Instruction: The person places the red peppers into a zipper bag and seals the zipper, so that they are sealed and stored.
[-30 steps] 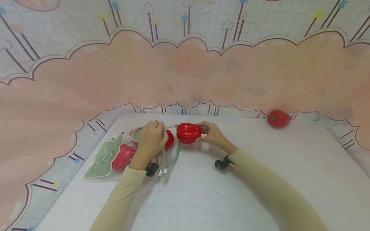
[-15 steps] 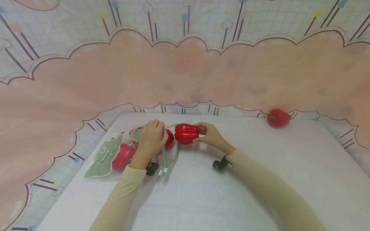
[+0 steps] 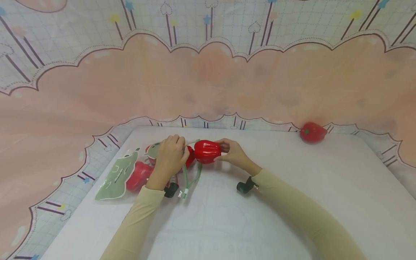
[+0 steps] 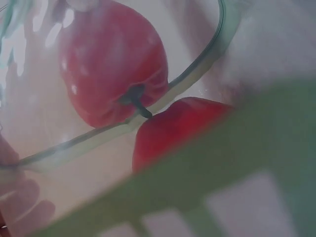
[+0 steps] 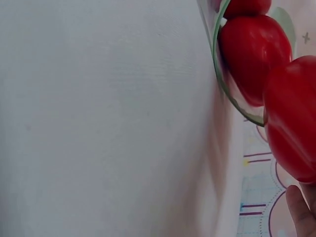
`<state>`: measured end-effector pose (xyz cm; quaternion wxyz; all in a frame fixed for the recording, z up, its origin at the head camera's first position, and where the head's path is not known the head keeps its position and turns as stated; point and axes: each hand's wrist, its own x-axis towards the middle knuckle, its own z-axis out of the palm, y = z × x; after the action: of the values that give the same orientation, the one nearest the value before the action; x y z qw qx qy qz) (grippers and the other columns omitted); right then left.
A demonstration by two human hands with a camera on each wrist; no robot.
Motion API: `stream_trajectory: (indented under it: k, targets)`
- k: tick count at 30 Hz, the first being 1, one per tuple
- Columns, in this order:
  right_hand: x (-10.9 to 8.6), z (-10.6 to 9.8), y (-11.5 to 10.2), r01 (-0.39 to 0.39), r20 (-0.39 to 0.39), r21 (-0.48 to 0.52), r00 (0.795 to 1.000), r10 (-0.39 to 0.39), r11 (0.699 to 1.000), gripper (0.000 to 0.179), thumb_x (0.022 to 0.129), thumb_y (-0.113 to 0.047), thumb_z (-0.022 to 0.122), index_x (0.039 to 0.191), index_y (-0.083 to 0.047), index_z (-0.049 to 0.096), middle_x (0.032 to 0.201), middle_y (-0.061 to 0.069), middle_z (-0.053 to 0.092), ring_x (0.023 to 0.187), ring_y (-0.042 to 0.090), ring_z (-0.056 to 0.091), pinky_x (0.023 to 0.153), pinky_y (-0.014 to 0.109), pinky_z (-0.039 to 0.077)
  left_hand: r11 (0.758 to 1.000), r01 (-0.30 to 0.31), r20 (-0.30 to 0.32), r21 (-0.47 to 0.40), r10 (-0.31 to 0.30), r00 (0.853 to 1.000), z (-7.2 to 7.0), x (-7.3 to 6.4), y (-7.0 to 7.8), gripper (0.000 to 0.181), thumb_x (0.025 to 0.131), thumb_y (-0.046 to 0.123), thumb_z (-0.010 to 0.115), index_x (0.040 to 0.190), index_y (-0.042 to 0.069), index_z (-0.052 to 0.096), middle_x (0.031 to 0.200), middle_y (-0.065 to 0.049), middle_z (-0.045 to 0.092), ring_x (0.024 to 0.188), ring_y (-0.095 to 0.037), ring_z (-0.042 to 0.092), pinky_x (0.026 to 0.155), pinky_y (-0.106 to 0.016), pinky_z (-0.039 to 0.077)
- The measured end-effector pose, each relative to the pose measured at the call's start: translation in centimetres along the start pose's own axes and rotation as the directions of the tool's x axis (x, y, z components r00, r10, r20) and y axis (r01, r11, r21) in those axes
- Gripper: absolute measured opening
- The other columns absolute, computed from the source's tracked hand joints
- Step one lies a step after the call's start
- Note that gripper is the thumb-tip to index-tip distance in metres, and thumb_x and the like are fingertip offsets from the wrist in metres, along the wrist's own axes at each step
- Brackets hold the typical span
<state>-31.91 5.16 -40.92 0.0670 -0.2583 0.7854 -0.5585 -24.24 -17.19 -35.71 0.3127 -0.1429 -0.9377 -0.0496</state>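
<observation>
A clear zip bag (image 3: pixel 112 184) with a green printed pattern lies on the left of the table, with several red bell peppers (image 3: pixel 139 176) in it. My left hand (image 3: pixel 170 155) grips the bag near its mouth, whose green zip rim (image 3: pixel 199 173) stands apart in a loop. In my right hand (image 3: pixel 234 154) a glossy red bell pepper (image 3: pixel 207 151) is held by its right end, at the bag's mouth. Through the plastic, the left wrist view shows a bagged pepper (image 4: pixel 118 64) with a green stem. Beyond the rim, the right wrist view shows another bagged pepper (image 5: pixel 254 54).
A red fruit or vegetable (image 3: pixel 312 132) with a green calyx lies at the table's back right edge. The white table (image 3: pixel 292 187) ends at a patterned cloth backdrop (image 3: pixel 227 86). Dark wrist cameras hang under both wrists.
My right hand has moved a little to the left with the bell pepper, bringing it closer to the bag's mouth. The left hand keeps its place on the bag.
</observation>
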Motion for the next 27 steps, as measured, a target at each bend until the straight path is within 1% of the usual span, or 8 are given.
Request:
stream_trajectory:
  k: [3,6,13,17,22,27]
  targets:
    - [0.0,0.3,0.0,-0.016,-0.001,-0.004,1.000,0.016,1.000,0.056,0.070,0.001,0.077,0.122,0.001,0.054,0.125,0.020,0.060,0.116,0.032,0.059,0.094,0.038,0.048,1.000,0.006,0.006,-0.007,-0.006,1.000,0.0,0.0,0.1,0.013,0.079,0.016,0.065,0.081,0.005,0.058,0.077,-0.009,0.057,0.071,-0.023,0.051,0.064,-0.032,0.047]
    - [0.0,0.7,0.1,-0.013,0.003,-0.009,1.000,0.013,1.000,0.056,0.071,0.001,0.077,0.122,0.001,0.055,0.125,0.020,0.060,0.116,0.032,0.060,0.094,0.038,0.048,1.000,0.006,0.006,-0.011,-0.006,1.000,-0.1,0.0,0.2,0.013,0.079,0.016,0.065,0.082,0.005,0.058,0.078,-0.010,0.058,0.072,-0.023,0.052,0.065,-0.032,0.048]
    - [0.1,1.6,0.1,0.043,0.013,-0.014,0.999,-0.043,0.999,0.055,0.071,0.002,0.076,0.122,0.004,0.054,0.124,0.022,0.060,0.114,0.033,0.060,0.094,0.038,0.049,1.000,-0.004,-0.010,-0.012,0.004,1.000,0.0,0.1,0.2,0.011,0.079,0.014,0.063,0.082,0.005,0.058,0.077,-0.010,0.058,0.071,-0.023,0.051,0.064,-0.032,0.047]
    - [0.2,2.0,0.0,0.058,0.004,-0.022,0.998,-0.058,0.998,0.056,0.071,0.003,0.076,0.123,0.004,0.053,0.125,0.021,0.059,0.115,0.032,0.059,0.095,0.038,0.048,1.000,-0.001,-0.009,-0.012,0.001,1.000,0.0,0.1,0.3,0.010,0.080,0.013,0.063,0.082,0.004,0.058,0.077,-0.010,0.058,0.070,-0.023,0.051,0.064,-0.032,0.046]
    - [0.3,2.5,-0.4,0.054,-0.012,-0.069,0.998,-0.055,0.996,0.056,0.073,0.000,0.076,0.125,0.000,0.054,0.127,0.017,0.059,0.118,0.030,0.058,0.096,0.039,0.047,1.000,0.004,-0.003,-0.019,-0.004,1.000,-0.2,0.0,0.4,0.011,0.080,0.013,0.063,0.083,0.004,0.057,0.077,-0.010,0.058,0.071,-0.023,0.051,0.065,-0.032,0.046]
    - [0.5,3.0,-0.4,0.055,-0.019,-0.114,0.998,-0.058,0.992,0.057,0.073,-0.002,0.076,0.127,-0.003,0.055,0.128,0.015,0.059,0.118,0.030,0.058,0.095,0.039,0.048,1.000,0.003,-0.003,-0.026,-0.003,1.000,-0.2,0.1,0.4,0.012,0.080,0.013,0.064,0.083,0.004,0.058,0.077,-0.010,0.058,0.071,-0.023,0.051,0.065,-0.033,0.047]
